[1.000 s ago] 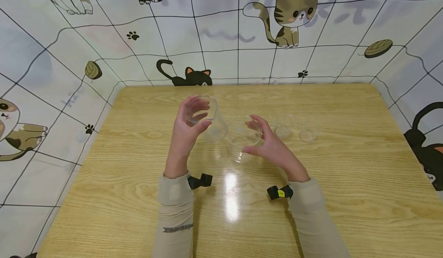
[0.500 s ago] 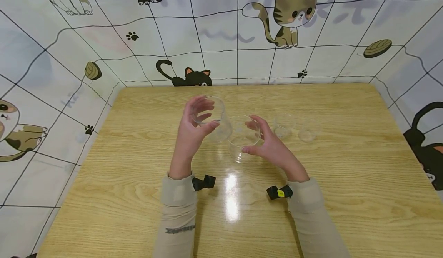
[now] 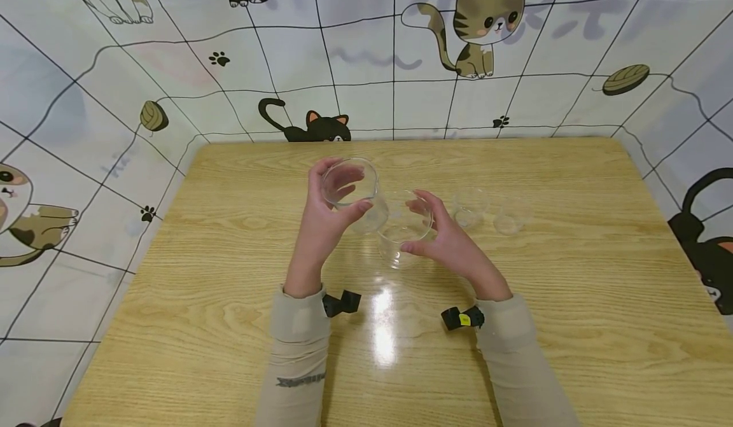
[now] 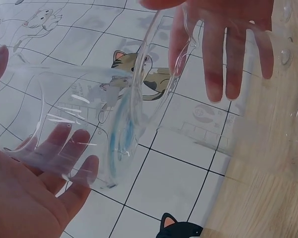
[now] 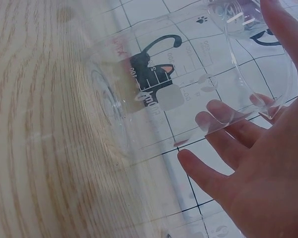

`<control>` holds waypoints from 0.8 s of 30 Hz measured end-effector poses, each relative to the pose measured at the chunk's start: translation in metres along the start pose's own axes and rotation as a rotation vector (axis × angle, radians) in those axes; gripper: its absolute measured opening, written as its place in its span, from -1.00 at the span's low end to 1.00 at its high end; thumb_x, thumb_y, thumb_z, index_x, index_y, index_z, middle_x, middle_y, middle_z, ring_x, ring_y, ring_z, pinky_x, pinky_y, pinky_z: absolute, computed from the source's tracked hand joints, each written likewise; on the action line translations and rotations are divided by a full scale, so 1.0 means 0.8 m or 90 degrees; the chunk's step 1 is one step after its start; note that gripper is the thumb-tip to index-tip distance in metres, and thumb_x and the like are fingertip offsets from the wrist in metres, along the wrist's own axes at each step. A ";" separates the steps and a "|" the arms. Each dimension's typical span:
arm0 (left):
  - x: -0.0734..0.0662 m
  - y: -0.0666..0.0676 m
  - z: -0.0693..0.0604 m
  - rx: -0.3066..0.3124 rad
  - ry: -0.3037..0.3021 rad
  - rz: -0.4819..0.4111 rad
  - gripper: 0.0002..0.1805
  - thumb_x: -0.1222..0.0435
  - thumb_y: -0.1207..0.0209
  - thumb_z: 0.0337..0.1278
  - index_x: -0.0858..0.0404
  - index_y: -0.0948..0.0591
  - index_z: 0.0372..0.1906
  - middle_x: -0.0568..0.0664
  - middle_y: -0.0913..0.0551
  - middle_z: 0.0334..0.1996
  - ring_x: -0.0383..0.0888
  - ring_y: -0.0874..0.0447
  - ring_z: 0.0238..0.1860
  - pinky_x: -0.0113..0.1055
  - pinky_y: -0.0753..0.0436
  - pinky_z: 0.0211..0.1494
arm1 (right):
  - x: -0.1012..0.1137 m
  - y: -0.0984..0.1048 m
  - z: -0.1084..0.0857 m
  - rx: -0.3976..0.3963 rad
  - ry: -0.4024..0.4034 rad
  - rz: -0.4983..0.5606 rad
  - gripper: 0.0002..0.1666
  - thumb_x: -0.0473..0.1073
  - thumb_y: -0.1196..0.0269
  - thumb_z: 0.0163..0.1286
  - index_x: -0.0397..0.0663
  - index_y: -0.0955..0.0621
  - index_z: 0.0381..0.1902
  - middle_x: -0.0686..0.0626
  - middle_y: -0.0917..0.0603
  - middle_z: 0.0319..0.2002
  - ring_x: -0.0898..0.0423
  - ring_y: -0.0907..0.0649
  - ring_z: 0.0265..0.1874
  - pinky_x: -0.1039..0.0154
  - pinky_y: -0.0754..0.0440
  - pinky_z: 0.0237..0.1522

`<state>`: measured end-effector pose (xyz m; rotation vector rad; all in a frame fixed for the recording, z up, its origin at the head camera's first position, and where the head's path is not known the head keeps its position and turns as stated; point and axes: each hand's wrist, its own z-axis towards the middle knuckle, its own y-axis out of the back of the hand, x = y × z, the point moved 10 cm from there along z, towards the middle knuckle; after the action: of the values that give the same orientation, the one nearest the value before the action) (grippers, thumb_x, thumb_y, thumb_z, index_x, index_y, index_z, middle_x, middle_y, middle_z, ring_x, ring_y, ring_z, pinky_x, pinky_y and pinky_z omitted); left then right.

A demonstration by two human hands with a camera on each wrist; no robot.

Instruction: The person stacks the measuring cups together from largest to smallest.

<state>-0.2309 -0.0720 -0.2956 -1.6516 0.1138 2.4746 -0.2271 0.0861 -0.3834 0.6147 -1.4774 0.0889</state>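
In the head view my left hand [image 3: 323, 230] holds a clear glass beaker [image 3: 373, 218] above the table, fingers and thumb round its upper part. My right hand [image 3: 452, 249] grips a larger clear beaker [image 3: 395, 253] that stands on the table just to the right. The left wrist view has the base of the raised beaker [image 4: 74, 116] close by the mouth of the larger one; whether they touch I cannot tell. Printed scale marks show on the larger beaker [image 5: 154, 91] in the right wrist view, fingertips against its wall.
Two smaller clear glass vessels, one [image 3: 469, 216] behind the right hand and another [image 3: 508, 224] farther right, stand on the wooden table [image 3: 572, 325]. A cat-printed backdrop [image 3: 366, 58] borders the table at the back and sides.
My left hand has moved a little to the right with its beaker, bringing it nearer the larger beaker. The right hand and its beaker have stayed in place.
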 end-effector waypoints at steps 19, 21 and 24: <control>0.001 -0.007 -0.001 0.040 0.020 -0.021 -0.15 0.24 -0.30 -0.09 0.30 -0.02 0.23 0.32 -0.29 0.10 0.16 -0.25 0.15 0.01 -0.15 0.24 | -0.020 0.002 0.006 -0.005 -0.002 0.001 0.08 -0.02 -0.36 0.03 0.21 0.05 0.35 0.06 -0.21 0.27 0.09 -0.19 0.25 -0.05 -0.07 0.23; -0.001 -0.008 -0.002 0.048 0.027 -0.018 -0.16 0.28 -0.28 -0.08 0.30 -0.02 0.25 0.30 -0.29 0.11 0.15 -0.25 0.16 0.01 -0.15 0.25 | -0.011 0.002 0.003 -0.003 -0.005 0.003 0.07 -0.05 -0.35 0.05 0.16 0.05 0.35 0.00 -0.20 0.28 0.05 -0.19 0.25 -0.06 -0.07 0.22; -0.004 -0.011 -0.002 0.064 0.028 -0.019 -0.18 0.34 -0.25 -0.05 0.32 -0.01 0.25 0.32 -0.27 0.11 0.17 -0.23 0.17 0.03 -0.12 0.25 | -0.002 0.001 0.001 -0.001 -0.004 0.002 0.06 -0.10 -0.34 0.07 0.08 0.06 0.36 -0.05 -0.20 0.28 0.01 -0.18 0.26 -0.06 -0.06 0.23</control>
<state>-0.2263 -0.0637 -0.2931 -1.6546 0.2134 2.3712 -0.2280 0.0868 -0.3846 0.6123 -1.4849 0.0875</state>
